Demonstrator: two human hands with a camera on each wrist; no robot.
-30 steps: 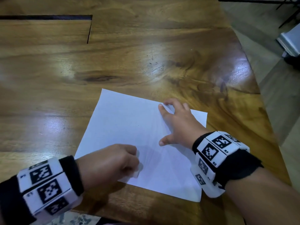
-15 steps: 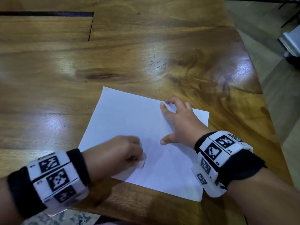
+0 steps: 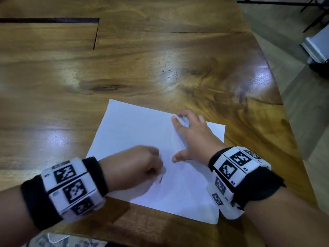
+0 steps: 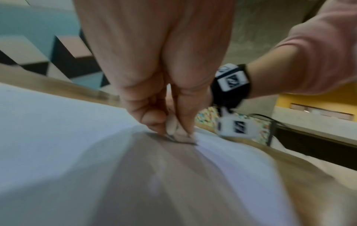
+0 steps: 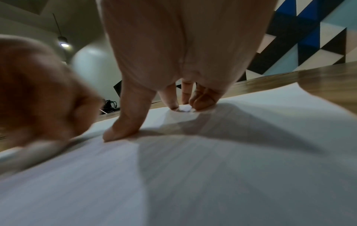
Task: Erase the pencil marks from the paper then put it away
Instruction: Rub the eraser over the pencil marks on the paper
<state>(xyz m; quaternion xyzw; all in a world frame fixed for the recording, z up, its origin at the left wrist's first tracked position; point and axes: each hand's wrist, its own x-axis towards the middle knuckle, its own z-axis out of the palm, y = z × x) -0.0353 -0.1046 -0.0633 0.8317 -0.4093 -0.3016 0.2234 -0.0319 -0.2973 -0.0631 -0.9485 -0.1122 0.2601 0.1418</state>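
**Left hand rubbing, right hand pinning the sheet**

Left hand: fingers curled, pinching a small pale eraser between thumb and fingertips, its lower edge down on the paper. Hand and eraser are motion-blurred in all three views; judged mid-stroke.

Right hand: fingers spread and arched, fingertips and thumb pressing down on the sheet's far right part. It grasps nothing; it serves as a hold-down.

Paper: a white sheet lying flat on the glossy wooden table, near the person's edge, set at an angle. Faint grey smudging shows close to the eraser tip; the pencil marks themselves are too faint and blurred to count. How much remains to erase cannot be told.

Stage, as a judgement: erasing under way; putting away not begun.

Risks from here:
- The sheet may buckle or crease if a stroke pushes toward the pinned side; the near left part has no hand holding it.
- The polished tabletop looks slick, so the paper may slide if the right hand's pressure eases.
- Hard rubbing in one spot may thin or tear the sheet.
- A dirty eraser edge may smear graphite.
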